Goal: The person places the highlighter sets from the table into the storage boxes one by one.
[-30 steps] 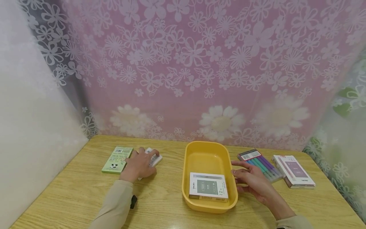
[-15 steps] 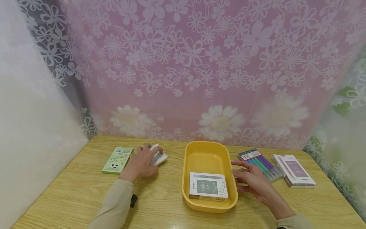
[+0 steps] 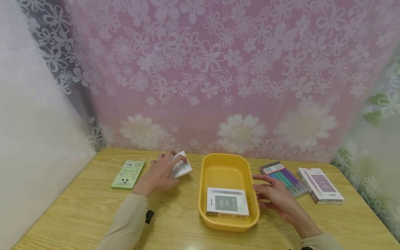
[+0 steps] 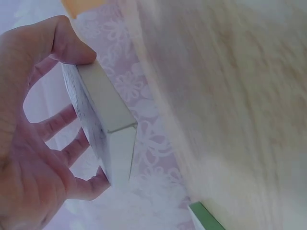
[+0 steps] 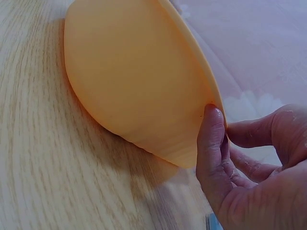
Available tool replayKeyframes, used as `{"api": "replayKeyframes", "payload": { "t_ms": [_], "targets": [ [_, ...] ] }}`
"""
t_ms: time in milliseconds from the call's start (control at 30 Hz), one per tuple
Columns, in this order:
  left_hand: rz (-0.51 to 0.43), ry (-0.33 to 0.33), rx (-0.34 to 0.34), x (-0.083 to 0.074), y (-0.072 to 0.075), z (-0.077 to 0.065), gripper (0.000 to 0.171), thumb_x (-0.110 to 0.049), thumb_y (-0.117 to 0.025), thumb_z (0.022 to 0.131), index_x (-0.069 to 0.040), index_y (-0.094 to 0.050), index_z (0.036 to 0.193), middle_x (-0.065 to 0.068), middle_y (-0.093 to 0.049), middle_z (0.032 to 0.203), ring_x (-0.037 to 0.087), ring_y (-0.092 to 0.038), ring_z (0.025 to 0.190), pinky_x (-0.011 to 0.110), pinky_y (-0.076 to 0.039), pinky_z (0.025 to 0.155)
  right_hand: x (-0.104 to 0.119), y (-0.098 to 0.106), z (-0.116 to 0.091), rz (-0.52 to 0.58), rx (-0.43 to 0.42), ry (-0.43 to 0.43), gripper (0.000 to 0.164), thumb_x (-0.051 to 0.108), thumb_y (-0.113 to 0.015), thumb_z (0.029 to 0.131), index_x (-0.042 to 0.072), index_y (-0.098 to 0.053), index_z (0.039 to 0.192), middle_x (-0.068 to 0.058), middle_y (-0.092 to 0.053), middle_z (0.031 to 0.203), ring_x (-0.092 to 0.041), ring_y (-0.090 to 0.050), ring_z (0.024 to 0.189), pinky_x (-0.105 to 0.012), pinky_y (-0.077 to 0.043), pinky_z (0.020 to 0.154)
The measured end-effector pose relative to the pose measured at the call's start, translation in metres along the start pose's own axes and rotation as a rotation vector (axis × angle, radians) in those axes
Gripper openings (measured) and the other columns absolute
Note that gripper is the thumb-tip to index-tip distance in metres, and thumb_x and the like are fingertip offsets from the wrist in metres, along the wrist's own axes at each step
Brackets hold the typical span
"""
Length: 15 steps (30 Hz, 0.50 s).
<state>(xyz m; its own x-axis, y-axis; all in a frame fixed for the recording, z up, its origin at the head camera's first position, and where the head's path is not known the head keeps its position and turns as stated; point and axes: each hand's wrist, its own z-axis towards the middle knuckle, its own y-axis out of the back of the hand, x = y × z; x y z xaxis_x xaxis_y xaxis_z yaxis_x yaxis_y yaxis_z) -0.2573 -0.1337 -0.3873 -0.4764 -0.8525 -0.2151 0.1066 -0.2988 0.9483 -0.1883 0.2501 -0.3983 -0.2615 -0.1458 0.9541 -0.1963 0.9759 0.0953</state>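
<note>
My left hand (image 3: 159,173) grips a small white carton (image 3: 182,166) with printing on its face, left of the yellow plastic bin (image 3: 204,170). In the left wrist view the thumb lies along one edge of the white carton (image 4: 108,98), the fingers along the opposite side, and the carton is tilted above the table. At the bin's right rim, my right hand (image 3: 278,199) pinches the edge, as the right wrist view shows beside the bin's outer wall (image 5: 139,72). Inside the bin's near end lies a white box with a green panel (image 3: 227,203).
A green packet with a cow picture (image 3: 128,174) lies at the left of the wooden table (image 3: 178,222). To the right are a pack of coloured pens (image 3: 285,178) and a white box with a purple panel (image 3: 321,185). A floral curtain (image 3: 200,76) hangs behind.
My left hand has moved right and slightly away from me, carrying the white carton, which has come up from the table towards the bin. The right hand and bin stay in place.
</note>
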Motion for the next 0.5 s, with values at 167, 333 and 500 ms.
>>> {"api": "replayKeyframes", "payload": {
  "t_ms": [167, 333, 500],
  "targets": [
    [-0.019, -0.025, 0.001, -0.01, 0.006, 0.005, 0.059, -0.021, -0.079, 0.077, -0.041, -0.056, 0.127, 0.009, -0.045, 0.149, 0.041, -0.047, 0.123, 0.063, -0.046, 0.083, 0.0, -0.001, 0.0, -0.004, -0.006, 0.001, 0.064, 0.025, -0.062, 0.102, 0.005, -0.033, 0.155, 0.0, -0.075, 0.102, -0.016, -0.073, 0.085, -0.028, -0.061, 0.067],
    [-0.001, -0.067, -0.023, -0.02, 0.01, 0.01, 0.057, -0.021, -0.077, 0.077, -0.041, -0.056, 0.126, 0.008, -0.047, 0.147, 0.041, -0.047, 0.124, 0.064, -0.047, 0.084, 0.001, -0.001, 0.0, -0.005, -0.008, 0.005, 0.064, 0.025, -0.062, 0.102, 0.005, -0.034, 0.155, 0.0, -0.075, 0.103, -0.016, -0.073, 0.085, -0.028, -0.061, 0.067],
    [0.0, -0.091, -0.041, -0.031, 0.014, 0.013, 0.058, -0.02, -0.076, 0.076, -0.042, -0.056, 0.126, 0.008, -0.048, 0.149, 0.041, -0.048, 0.127, 0.06, -0.045, 0.087, 0.001, -0.001, -0.001, -0.005, -0.005, 0.006, 0.064, 0.025, -0.063, 0.102, 0.005, -0.034, 0.155, 0.0, -0.075, 0.104, -0.017, -0.074, 0.086, -0.028, -0.061, 0.067]
  ]
}}
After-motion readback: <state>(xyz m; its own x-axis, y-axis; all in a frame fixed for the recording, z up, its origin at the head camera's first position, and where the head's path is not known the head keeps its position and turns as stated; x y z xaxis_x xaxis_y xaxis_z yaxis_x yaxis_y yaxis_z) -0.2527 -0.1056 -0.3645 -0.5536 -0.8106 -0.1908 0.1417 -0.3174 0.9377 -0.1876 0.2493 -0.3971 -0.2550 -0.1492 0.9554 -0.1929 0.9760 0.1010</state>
